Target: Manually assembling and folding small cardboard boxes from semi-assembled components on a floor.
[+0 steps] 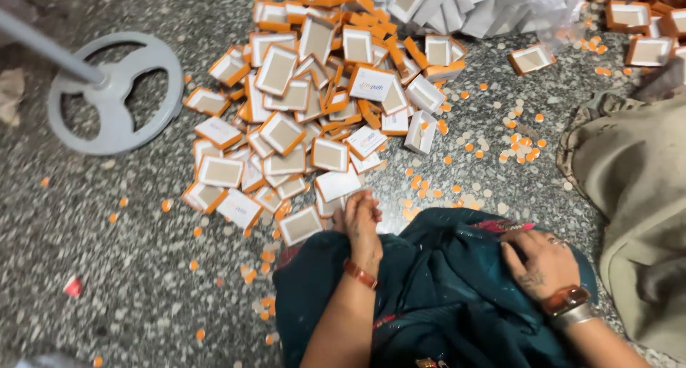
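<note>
Orange-and-white cardboard boxes (314, 103), small flat things in a big heap on the speckled stone floor (107, 254), look featherlight and easy to crush, so I'd pinch one by its short edges. The left hand (361, 218) sits at the near edge of that heap, fingers curled over a box there, though I can't tell if it's actually gripping. The right hand (539, 264) lies loosely open and empty on the teal fabric (443, 289), well apart from the heap.

I am sitting on a speckled grey stone floor (93, 232). A grey round fan base (114, 93) with its pole is standing to my left, and even light is falling across the floor around me.
</note>
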